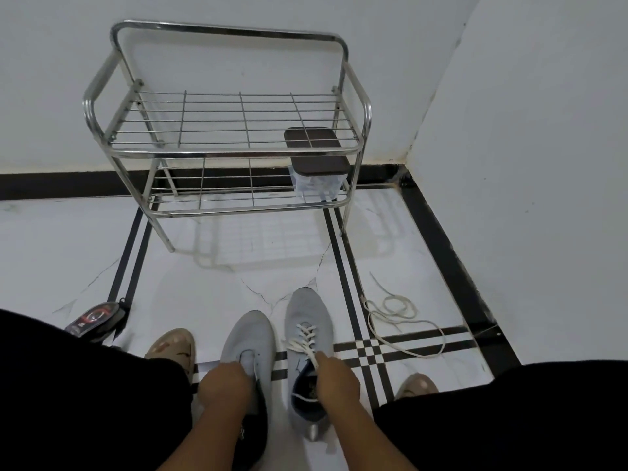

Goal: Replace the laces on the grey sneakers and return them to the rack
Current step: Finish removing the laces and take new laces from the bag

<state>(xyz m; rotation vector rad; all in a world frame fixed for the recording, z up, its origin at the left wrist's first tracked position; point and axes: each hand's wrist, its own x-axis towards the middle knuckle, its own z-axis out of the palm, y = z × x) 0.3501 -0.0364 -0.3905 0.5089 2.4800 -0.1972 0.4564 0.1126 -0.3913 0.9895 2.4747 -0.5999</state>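
Head view: two grey knit sneakers sit side by side on the white marble floor (204,266). The right hand (334,377) pinches the white lace (307,338) of the laced right sneaker (307,321). The left hand (226,385) curls over the unlaced left sneaker (249,334). A loose white lace (401,321) lies near the right wall. The steel two-shelf rack (224,144) stands well ahead against the wall, open floor between.

grey sneakers (278,348) side by side, one laced
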